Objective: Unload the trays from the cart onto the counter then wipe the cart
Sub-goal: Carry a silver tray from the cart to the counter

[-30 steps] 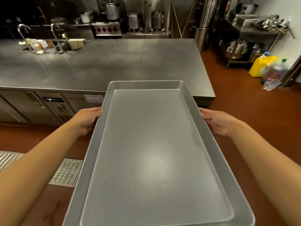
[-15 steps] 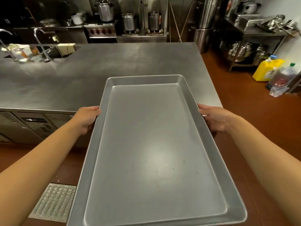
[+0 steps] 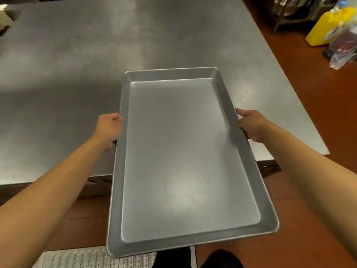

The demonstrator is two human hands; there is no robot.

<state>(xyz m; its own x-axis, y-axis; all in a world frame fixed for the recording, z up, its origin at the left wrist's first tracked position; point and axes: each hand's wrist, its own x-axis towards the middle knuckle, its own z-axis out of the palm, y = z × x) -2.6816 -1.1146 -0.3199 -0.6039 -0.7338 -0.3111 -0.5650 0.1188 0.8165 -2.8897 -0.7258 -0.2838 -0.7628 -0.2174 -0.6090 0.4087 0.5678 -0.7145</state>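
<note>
Head view. A large metal tray (image 3: 185, 157) fills the centre of the frame, held in the air with its long axis running up and down the picture. Its far end sits over the near edge of the steel desk (image 3: 96, 64); its near end hangs over the red-brown floor (image 3: 318, 190). Cannot tell if the far end touches the desk. The tray holds nothing apart from a few dark specks.

The left hand (image 3: 108, 128) grasps the tray's left rim at centre left, fingers curled under the edge. The right hand (image 3: 251, 124) grasps the right rim at centre right, thumb on top of the rim. Both forearms are bare.

Upper right of the frame: a yellow jug (image 3: 326, 28) on the floor, a clear plastic bag (image 3: 343, 45) just beside it. Bottom edge: a perforated floor mat (image 3: 83, 257) and dark shoes (image 3: 222, 259).
</note>
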